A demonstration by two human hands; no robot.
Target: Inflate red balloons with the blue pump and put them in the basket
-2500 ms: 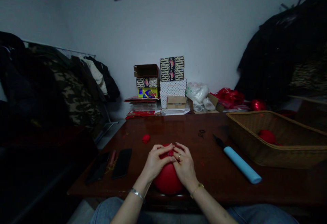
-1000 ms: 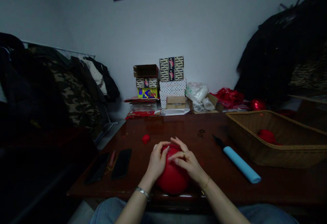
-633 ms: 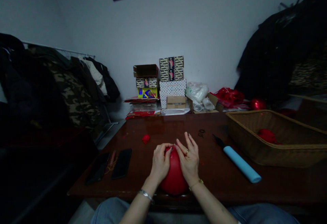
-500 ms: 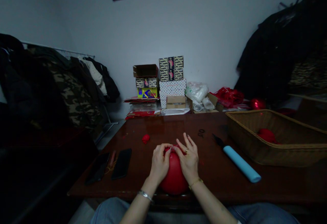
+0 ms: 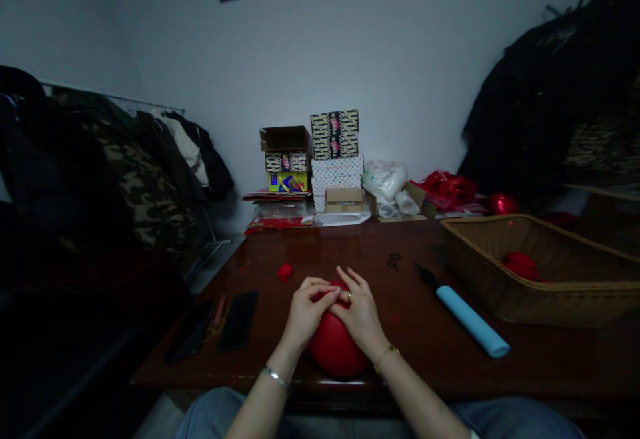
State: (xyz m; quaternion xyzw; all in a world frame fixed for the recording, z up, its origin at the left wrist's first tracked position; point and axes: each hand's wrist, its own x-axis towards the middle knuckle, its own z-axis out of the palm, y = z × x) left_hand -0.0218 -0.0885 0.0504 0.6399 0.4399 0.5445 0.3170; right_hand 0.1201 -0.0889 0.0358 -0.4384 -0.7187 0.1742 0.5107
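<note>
An inflated red balloon [image 5: 338, 349] rests at the front edge of the brown table, between my two hands. My left hand [image 5: 309, 309] pinches at the balloon's top from the left, thumb and index finger together. From the right, my right hand [image 5: 359, 312] grips the same top part with thumb and index finger, its other fingers stretched out forward. The fingertips of both hands meet there and hide the balloon's neck. A small red crumpled piece [image 5: 285, 272], perhaps a limp balloon, lies beyond my left hand.
A blue hand pump [image 5: 473, 322] with a black nozzle lies right, beside a wicker basket [image 5: 530, 302] holding something red. Black scissors [image 5: 393, 261] lie farther back. Left are two dark phones [image 5: 238, 321]. Stacked boxes [image 5: 336, 175] stand behind the table.
My hands have shifted slightly left and closer together over the balloon's top. My right hand has turned inward, its fingers now crossing near the left fingertips.
</note>
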